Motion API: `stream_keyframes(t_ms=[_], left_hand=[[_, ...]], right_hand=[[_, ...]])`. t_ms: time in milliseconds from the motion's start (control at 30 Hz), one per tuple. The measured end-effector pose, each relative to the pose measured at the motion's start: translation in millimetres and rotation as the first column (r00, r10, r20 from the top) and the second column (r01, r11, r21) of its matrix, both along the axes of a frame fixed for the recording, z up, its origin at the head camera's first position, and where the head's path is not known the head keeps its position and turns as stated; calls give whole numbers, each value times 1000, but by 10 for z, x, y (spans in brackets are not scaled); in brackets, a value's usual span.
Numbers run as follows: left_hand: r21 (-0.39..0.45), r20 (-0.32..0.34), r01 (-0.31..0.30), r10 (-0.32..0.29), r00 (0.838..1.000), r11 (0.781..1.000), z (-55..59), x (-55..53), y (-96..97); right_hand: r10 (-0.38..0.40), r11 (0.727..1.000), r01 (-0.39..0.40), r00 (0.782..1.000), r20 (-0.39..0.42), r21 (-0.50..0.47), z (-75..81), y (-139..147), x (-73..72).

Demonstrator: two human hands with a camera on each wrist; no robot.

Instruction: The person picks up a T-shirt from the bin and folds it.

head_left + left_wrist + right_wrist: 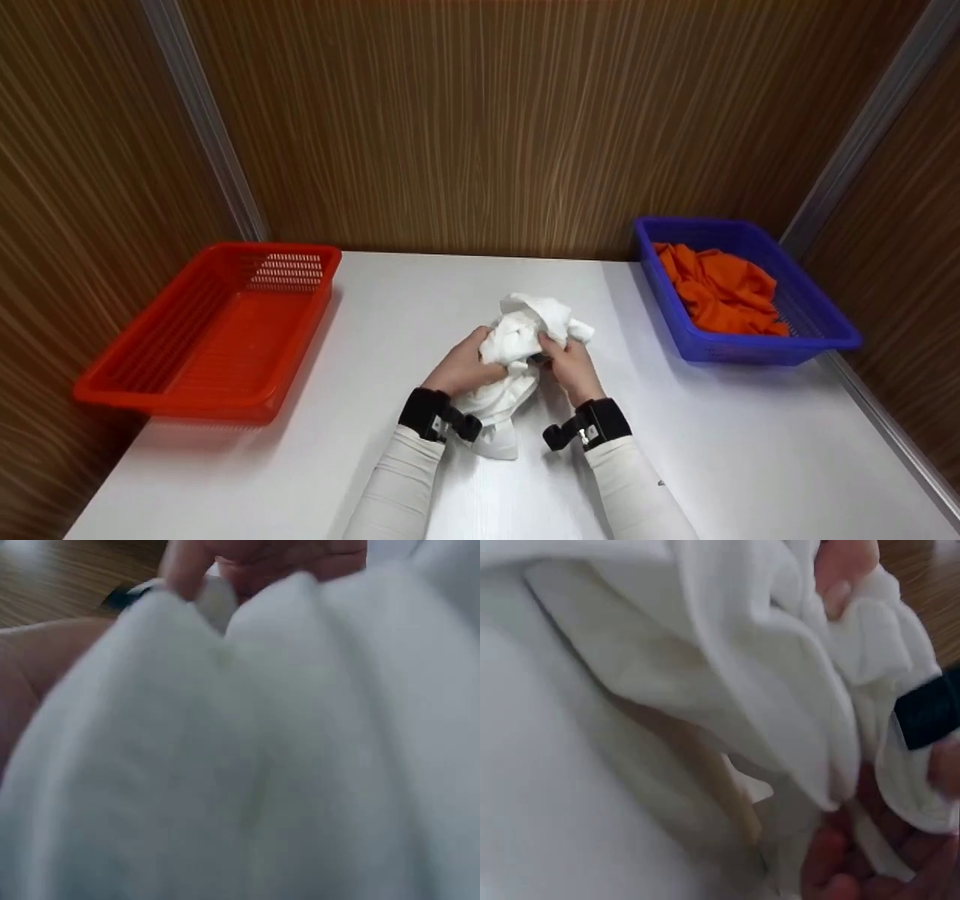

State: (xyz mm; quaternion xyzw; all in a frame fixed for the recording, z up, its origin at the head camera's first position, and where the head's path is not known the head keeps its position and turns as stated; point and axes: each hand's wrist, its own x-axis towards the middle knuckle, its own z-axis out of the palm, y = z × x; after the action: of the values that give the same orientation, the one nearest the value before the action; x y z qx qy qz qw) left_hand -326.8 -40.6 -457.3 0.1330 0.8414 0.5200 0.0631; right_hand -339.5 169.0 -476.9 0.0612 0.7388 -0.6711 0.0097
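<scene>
A crumpled white cloth is bunched between both hands over the middle of the table, one end hanging toward the person. On its left side, my left hand grips the folds, thumb on top. From the right, my right hand pinches the cloth, with its thumb over the fabric and other fingers partly hidden. A small dark piece shows among the folds in the right wrist view. Pale fabric fills most of the left wrist view, fingers behind it.
On the left of the white table stands a red plastic basket. At the right back, a blue basket contains orange cloth. Wood-grain panels enclose the table at the back and sides.
</scene>
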Motion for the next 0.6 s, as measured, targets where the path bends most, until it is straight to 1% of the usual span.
stream_keyframes(t_ms=[33,67,100,133,167,200,233,267,300,333,367,400,433,467,500,533,567,600], left_hand=[[-7,-10,9,-9,1000,1000,20,3,-21],[-6,-20,-1,1,1000,1000,34,-1,-48],[10,-33,-21,21,999,1000,40,-9,-81],[34,-50,-51,52,997,998,46,-17,-115],[72,-55,-88,92,994,994,57,-21,-146],[125,-54,-124,132,990,984,65,-23,-176],[183,-45,-156,167,985,971,73,-23,-200],[237,-35,-180,194,980,955,78,-28,-220],[282,-17,-197,211,977,939,88,-27,-233],[309,2,-208,218,976,928,97,-27,-240],[316,20,-209,214,977,925,102,-27,-242],[294,26,-197,198,980,935,101,-27,-238],[253,37,-173,169,985,952,93,-24,-219],[192,50,-138,130,990,972,80,-18,-195],[114,62,-91,84,995,989,70,-4,-163],[32,69,-33,31,997,999,52,7,-123],[-44,82,30,-26,996,999,35,25,-77],[-115,97,94,-83,992,989,14,44,-26]], right_hand=[[-49,999,48,999,-5,-19,13,52,-14],[-91,995,90,996,-11,-42,32,111,-24],[-134,987,132,991,-11,-95,47,170,-36],[-175,972,172,984,-6,-159,64,226,-43],[-218,948,211,976,-4,-238,77,272,-51],[-265,912,250,964,0,-324,82,311,-60],[-310,865,283,951,3,-415,84,343,-69],[-348,825,309,938,7,-473,86,365,-77],[-387,794,338,922,9,-505,86,381,-85],[-419,779,361,908,4,-513,88,386,-88],[-453,771,384,891,-13,-507,95,386,-89],[-491,788,420,870,-47,-451,101,383,-85],[-516,812,450,851,-96,-373,108,384,-77],[-525,836,475,839,-147,-273,122,382,-63],[-521,852,492,829,-204,-179,141,381,-48],[-495,868,487,829,-262,-99,168,379,-31],[-454,883,468,835,-313,-33,198,380,-19],[-391,903,428,854,-345,35,225,385,-8]])
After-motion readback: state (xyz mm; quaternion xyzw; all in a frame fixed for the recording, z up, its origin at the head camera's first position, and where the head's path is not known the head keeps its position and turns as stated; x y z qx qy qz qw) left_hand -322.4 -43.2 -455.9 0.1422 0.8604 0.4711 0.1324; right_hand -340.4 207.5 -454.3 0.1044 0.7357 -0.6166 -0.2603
